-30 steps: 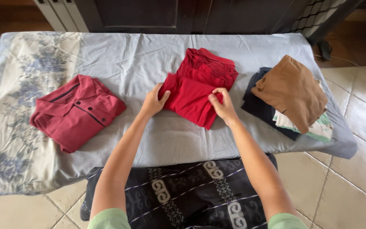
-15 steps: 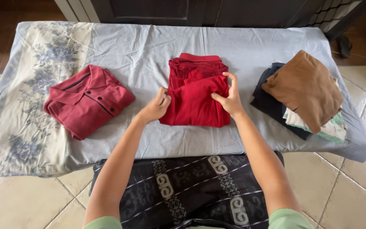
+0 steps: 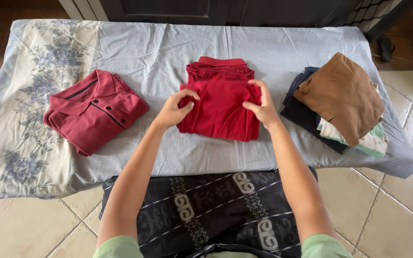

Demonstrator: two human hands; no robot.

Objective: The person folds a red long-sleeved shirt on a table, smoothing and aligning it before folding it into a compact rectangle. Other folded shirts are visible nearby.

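Higher now — red shirt's (image 3: 221, 107) fold

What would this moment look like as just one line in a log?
left hand: grips red shirt left edge | right hand: grips its right edge | shirt: folded on sheet | maroon polo: left | clothes pile: right

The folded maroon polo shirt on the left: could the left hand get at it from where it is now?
Probably yes. The left hand grips the red shirt, and only bare grey sheet lies between it and the maroon polo shirt; it would have to let go first.
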